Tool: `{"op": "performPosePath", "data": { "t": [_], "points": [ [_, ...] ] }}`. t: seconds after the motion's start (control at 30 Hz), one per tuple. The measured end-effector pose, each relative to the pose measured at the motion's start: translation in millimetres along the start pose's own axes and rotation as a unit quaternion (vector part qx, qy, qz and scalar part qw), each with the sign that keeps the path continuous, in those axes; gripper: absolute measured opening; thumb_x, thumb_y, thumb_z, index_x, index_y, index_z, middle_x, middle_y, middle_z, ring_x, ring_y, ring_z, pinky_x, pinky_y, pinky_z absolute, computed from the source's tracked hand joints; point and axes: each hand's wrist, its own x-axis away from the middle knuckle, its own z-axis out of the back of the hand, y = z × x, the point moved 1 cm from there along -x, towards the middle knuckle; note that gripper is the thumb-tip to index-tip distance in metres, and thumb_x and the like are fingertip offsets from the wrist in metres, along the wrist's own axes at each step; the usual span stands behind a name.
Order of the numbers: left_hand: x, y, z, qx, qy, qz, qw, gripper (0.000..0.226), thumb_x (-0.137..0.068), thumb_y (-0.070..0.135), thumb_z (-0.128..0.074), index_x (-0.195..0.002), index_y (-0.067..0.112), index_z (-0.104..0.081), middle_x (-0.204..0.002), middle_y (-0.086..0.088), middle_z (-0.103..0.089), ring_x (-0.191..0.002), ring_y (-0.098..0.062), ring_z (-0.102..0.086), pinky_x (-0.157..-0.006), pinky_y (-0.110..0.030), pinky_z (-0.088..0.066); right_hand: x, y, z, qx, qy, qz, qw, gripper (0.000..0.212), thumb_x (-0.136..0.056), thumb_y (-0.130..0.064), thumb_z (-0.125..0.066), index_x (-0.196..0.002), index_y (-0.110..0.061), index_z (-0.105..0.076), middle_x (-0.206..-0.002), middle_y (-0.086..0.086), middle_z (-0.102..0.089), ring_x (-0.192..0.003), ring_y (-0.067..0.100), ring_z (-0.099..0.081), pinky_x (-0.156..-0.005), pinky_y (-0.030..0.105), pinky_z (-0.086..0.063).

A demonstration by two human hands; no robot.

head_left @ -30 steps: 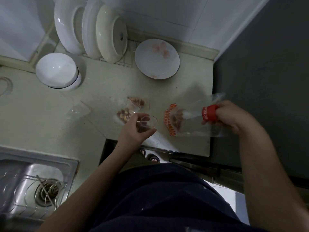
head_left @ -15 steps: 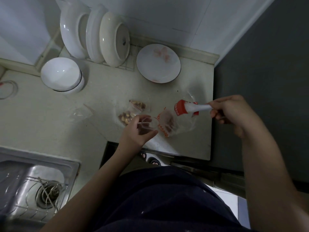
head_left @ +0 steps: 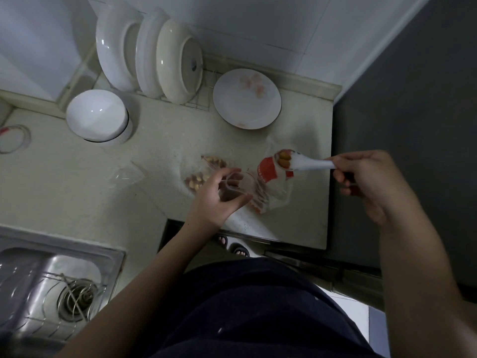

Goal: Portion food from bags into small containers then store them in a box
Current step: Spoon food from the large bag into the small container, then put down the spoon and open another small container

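Since half a second ago, the spoon (head_left: pixel 304 163) has come up out of the red-printed bag (head_left: pixel 267 174), and we now see yellow-brown pieces (head_left: pixel 284 159) in its bowl, over the bag near the right edge of the bench (head_left: pixel 165 140). Our right grip (head_left: pixel 369 182) pinches the spoon's handle in curled fingers. Our left grip (head_left: pixel 214 200) curls round the small clear container (head_left: pixel 241 186) just beside the bag, toward the front edge, much as before. Fingers cover part of the container, so we cannot make out its contents, and the bag's clear film is hard to trace.
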Motion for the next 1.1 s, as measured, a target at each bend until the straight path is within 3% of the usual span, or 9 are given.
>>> {"op": "performPosePath", "data": {
  "t": [0.33, 0.5, 0.57, 0.63, 0.7, 0.77, 0.87, 0.97, 1.1],
  "points": [
    [-7, 10, 0, -0.002, -0.011, -0.017, 1.000, 0.050, -0.079, 0.027, -0.079, -0.122, 0.026, -0.055, -0.106, 0.020, -0.066, -0.100, 0.011, -0.061, -0.077, -0.005, -0.047, 21, -2, -18, 0.051, -0.071, 0.080, 0.993, 0.022, -0.092, -0.007, -0.055, -0.079, -0.007, -0.072, -0.044, 0.000, -0.051, -0.038, 0.009, -0.038, -0.039, 0.018, -0.034],
    [-7, 12, 1, 0.005, -0.014, -0.017, 1.000, 0.043, -0.079, 0.023, -0.079, -0.109, 0.039, -0.053, -0.103, 0.034, -0.064, -0.099, 0.011, -0.061, -0.076, -0.002, -0.046, 40, -8, -46, 0.273, -0.075, 0.282, 0.917, 0.033, -0.094, -0.017, -0.053, -0.063, -0.022, -0.062, -0.053, -0.005, -0.056, -0.045, 0.005, -0.041, -0.048, 0.019, -0.033],
    [-7, 10, 3, 0.005, -0.006, -0.014, 1.000, 0.044, -0.078, 0.023, -0.080, -0.108, 0.042, -0.053, -0.104, 0.033, -0.064, -0.099, 0.010, -0.062, -0.076, -0.004, -0.046, 46, -10, -54, 0.340, -0.080, 0.347, 0.870, 0.022, -0.095, -0.017, -0.051, -0.085, -0.019, -0.070, -0.070, -0.012, -0.066, -0.060, 0.002, -0.055, -0.059, 0.019, -0.043],
    [-6, 7, 5, 0.012, 0.001, -0.011, 1.000, 0.044, -0.079, 0.023, -0.080, -0.107, 0.045, -0.054, -0.104, 0.031, -0.064, -0.097, 0.009, -0.063, -0.076, -0.004, -0.047, 47, -9, -60, 0.383, -0.066, 0.388, 0.836, 0.024, -0.096, -0.014, -0.052, -0.112, -0.014, -0.070, -0.094, 0.002, -0.073, -0.084, 0.016, -0.066, -0.075, 0.036, -0.052],
    [-6, 4, 7, 0.018, 0.008, -0.007, 1.000, 0.042, -0.078, 0.028, -0.079, -0.106, 0.047, -0.054, -0.105, 0.030, -0.065, -0.096, 0.008, -0.064, -0.076, -0.004, -0.047, 44, -8, -62, 0.383, -0.048, 0.409, 0.826, 0.028, -0.094, -0.010, -0.055, -0.118, -0.012, -0.067, -0.101, 0.006, -0.072, -0.093, 0.023, -0.066, -0.080, 0.042, -0.053],
    [-6, 0, 11, 0.025, 0.011, 0.005, 1.000, 0.041, -0.073, 0.043, -0.078, -0.106, 0.047, -0.054, -0.106, 0.028, -0.065, -0.096, 0.005, -0.065, -0.077, -0.007, -0.050, 42, -9, -63, 0.350, -0.024, 0.410, 0.842, 0.027, -0.093, -0.008, -0.055, -0.116, -0.012, -0.068, -0.096, 0.002, -0.072, -0.088, 0.016, -0.066, -0.080, 0.037, -0.053],
    [-7, -11, 22, 0.018, 0.029, 0.013, 0.999, 0.049, -0.070, 0.050, -0.077, -0.113, 0.042, -0.055, -0.107, 0.023, -0.066, -0.099, 0.003, -0.064, -0.082, -0.012, -0.052, 37, -6, -62, 0.247, 0.013, 0.373, 0.894, 0.022, -0.094, -0.013, -0.054, -0.106, -0.016, -0.072, -0.069, -0.021, -0.059, -0.065, -0.001, -0.058, -0.062, 0.012, -0.046],
    [-13, -30, 41, -0.020, 0.066, 0.021, 0.997, 0.047, -0.078, 0.029, -0.080, -0.118, 0.027, -0.056, -0.106, 0.016, -0.065, -0.094, 0.008, -0.063, -0.077, -0.007, -0.049, 30, -1, -62, 0.134, 0.001, 0.290, 0.948, 0.021, -0.096, -0.019, -0.052, -0.101, -0.022, -0.072, -0.057, -0.010, -0.055, -0.049, 0.010, -0.046, -0.048, 0.024, -0.039],
    [-25, -61, 77, -0.088, 0.125, 0.075, 0.985, 0.045, -0.080, 0.013, -0.078, -0.120, 0.013, -0.057, -0.106, 0.003, -0.063, -0.079, 0.001, -0.062, -0.067, -0.006, -0.046, 27, -2, -64, -0.007, -0.026, 0.240, 0.970, 0.029, -0.095, -0.011, -0.052, -0.075, -0.024, -0.069, -0.063, 0.017, -0.055, -0.054, 0.020, -0.044, -0.050, 0.025, -0.038]
  ]
}}
